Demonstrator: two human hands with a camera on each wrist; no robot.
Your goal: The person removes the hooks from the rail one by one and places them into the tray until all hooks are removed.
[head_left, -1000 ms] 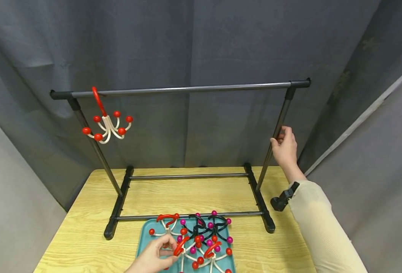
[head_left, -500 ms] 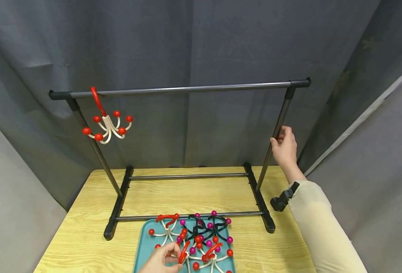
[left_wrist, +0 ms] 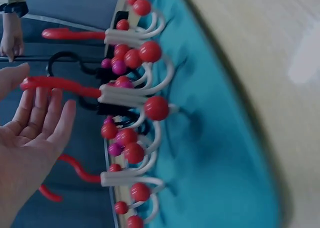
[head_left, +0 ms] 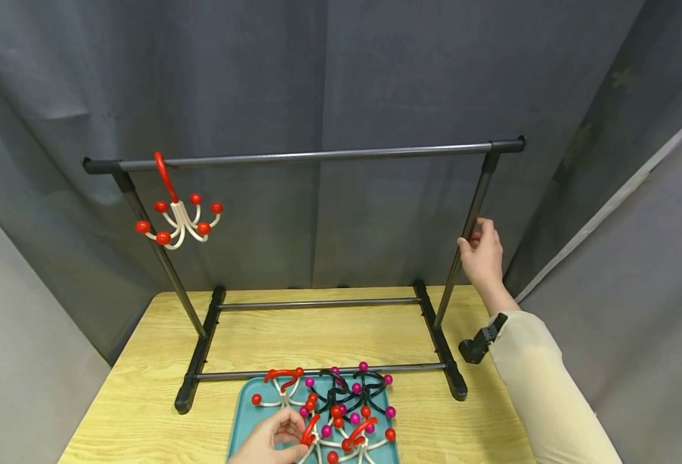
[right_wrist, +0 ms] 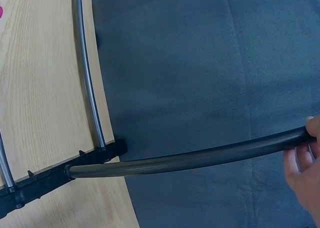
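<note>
My left hand (head_left: 272,438) pinches the red hook (left_wrist: 62,83) of a white multi-armed hanger with red ball tips, between thumb and fingers. That hanger stands upright in or just over the teal tray (head_left: 237,419); exact contact cannot be told. Close on its right is a similar red-hooked hanger (head_left: 359,433), and another red-hooked hanger (head_left: 284,394) lies farther back. Two black hangers (head_left: 366,386) with magenta balls fill the tray's far right. With thumb and fingers around it, my right hand (head_left: 482,256) holds the rack's right post (right_wrist: 200,158).
The metal garment rack's top bar (head_left: 317,156) spans the view. One red and white hanger (head_left: 181,222) hangs near its left end. Black feet (head_left: 198,364) stand on the wooden table (head_left: 126,399). Grey curtains (head_left: 375,71) enclose the back and sides.
Over the last second my left hand shifted slightly right with the red-hooked hanger, turning its hook more upright. My right hand stays on the post. The head view has tilted slightly.
</note>
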